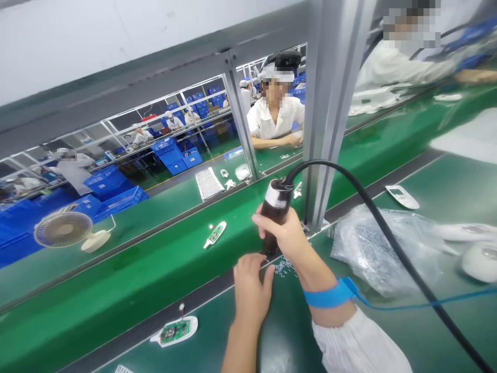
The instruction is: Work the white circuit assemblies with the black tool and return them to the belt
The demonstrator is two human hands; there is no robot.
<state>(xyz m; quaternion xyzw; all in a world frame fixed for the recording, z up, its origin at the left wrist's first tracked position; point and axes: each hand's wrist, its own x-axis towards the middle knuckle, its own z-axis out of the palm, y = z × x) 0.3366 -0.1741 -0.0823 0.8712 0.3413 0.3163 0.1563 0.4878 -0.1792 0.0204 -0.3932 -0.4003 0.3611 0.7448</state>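
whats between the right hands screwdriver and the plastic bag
Head view: between the electric screwdriver and plastic bag stands a grey aluminium frame post, crossed by a black cable.

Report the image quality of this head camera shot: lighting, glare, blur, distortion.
Head view: wide-angle distortion tilts the aluminium frame upright and green conveyor belt; the white wall is nearly washed out under bright, even light, with no hard shadows; the right hand and electric screwdriver look fairly sharp; the faces are pixelated.

Blue wrist strap (325, 293), dark-brown electric screwdriver (271, 225) w/ white band (276, 195).
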